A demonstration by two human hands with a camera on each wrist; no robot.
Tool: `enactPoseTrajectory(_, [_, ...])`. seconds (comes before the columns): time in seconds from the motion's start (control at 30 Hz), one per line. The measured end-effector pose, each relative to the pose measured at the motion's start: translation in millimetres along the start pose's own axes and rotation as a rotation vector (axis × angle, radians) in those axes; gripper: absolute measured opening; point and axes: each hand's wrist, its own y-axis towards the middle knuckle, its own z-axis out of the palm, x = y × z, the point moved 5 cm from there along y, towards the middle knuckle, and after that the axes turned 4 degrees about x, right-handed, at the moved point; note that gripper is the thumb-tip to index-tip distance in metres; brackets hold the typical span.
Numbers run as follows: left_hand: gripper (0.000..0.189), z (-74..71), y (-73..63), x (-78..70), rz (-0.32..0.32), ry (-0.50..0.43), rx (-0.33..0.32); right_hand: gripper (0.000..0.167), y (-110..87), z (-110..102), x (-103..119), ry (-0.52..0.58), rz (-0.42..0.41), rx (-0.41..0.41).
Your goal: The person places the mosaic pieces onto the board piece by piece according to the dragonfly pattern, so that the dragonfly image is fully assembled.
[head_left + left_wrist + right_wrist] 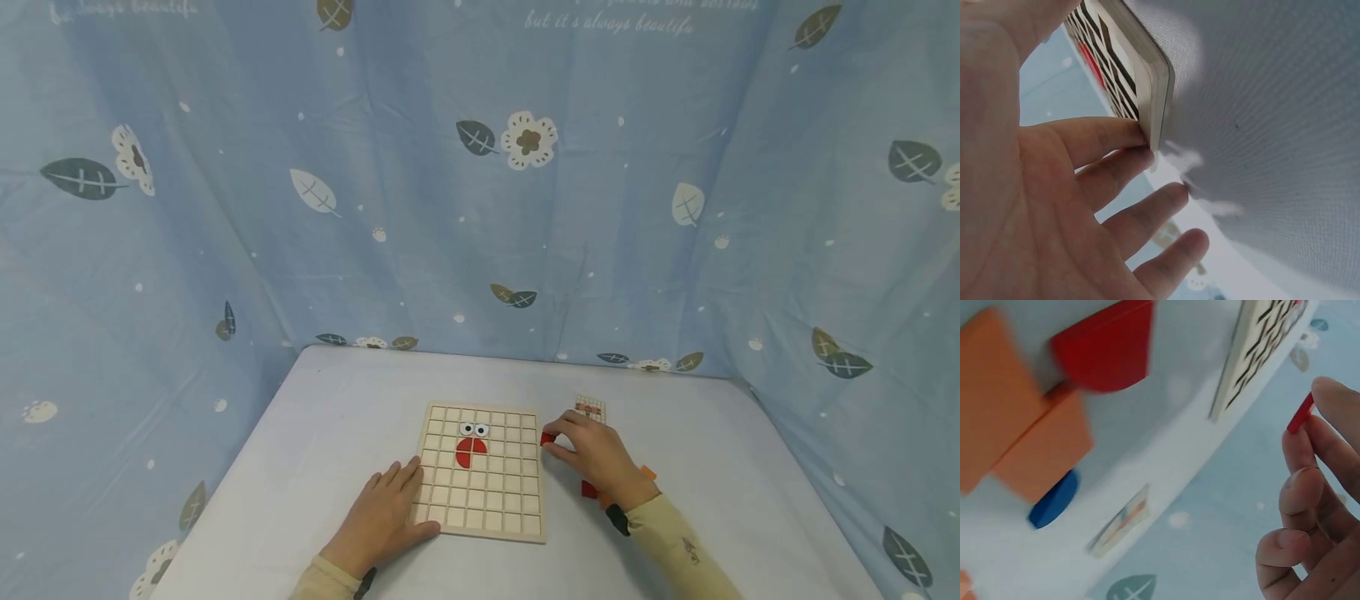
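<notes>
A small red piece [548,438] is pinched between the thumb and fingers of the right hand [597,457], just beside the right edge of a square wooden board [487,501], where two eye pieces [474,430] sit above three red quarter-rounds [464,458]. The left hand [381,512], its fingers extended, touches the board's left side. On the white worktop [337,408], loose orange pieces [1047,449] lie near a blue piece [1055,500], and a picture card [591,403] lies beyond the right hand.

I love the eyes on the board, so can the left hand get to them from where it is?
Probably yes: the left hand touches the left edge of the board, and only bare squares seem to lie between its fingertips and the eyes. The right hand is off the other side.
</notes>
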Motion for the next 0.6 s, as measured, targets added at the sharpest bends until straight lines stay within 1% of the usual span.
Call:
enactPoseTrajectory(0.33, [0.094,2.0,0.0,1.6,0.004,0.000,-0.005,0.026,17.7,6.6,29.4,0.036,-0.036,0.007])
enactPoseTrajectory(0.47, [0.093,2.6,0.6,2.2,0.002,0.004,-0.007,0.025,24.5,11.3,40.3,0.018,-0.062,0.014])
enactPoseTrajectory(0.6, [0.093,2.3,0.7,2.0,0.004,-0.005,-0.006,0.024,30.2,16.8,51.5,0.004,-0.106,0.013])
